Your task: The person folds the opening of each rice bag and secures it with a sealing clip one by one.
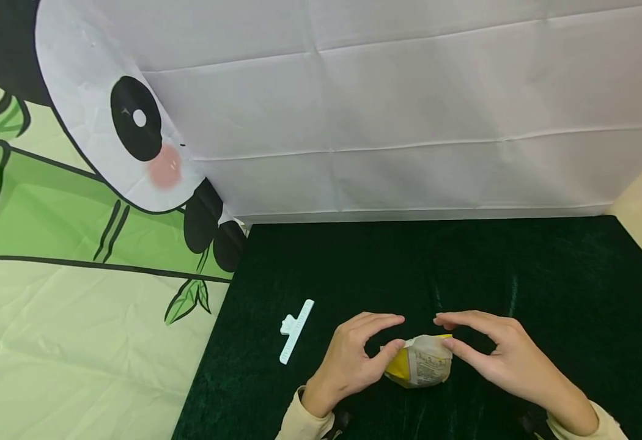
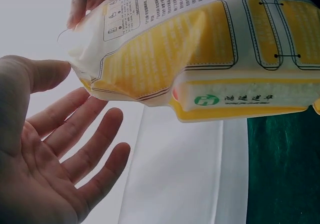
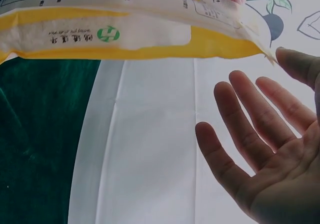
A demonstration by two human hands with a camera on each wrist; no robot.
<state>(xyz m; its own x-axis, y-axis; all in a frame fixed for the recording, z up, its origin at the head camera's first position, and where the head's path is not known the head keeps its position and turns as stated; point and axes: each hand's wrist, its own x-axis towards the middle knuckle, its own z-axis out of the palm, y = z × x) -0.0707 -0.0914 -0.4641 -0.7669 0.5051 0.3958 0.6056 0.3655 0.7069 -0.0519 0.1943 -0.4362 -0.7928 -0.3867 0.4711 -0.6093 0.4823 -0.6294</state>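
Two hands (image 1: 354, 357) (image 1: 505, 354) touch one yellow bag (image 1: 421, 362); one clip (image 1: 296, 330) nearby.

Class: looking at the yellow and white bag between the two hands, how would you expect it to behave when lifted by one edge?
The bag looks like thin printed film, creased at the top, so it would probably flop and sag. Its glossy surface may slip in a light grip. It seems partly filled, so the contents would likely shift; the thumbs of the left hand and right hand touch it.
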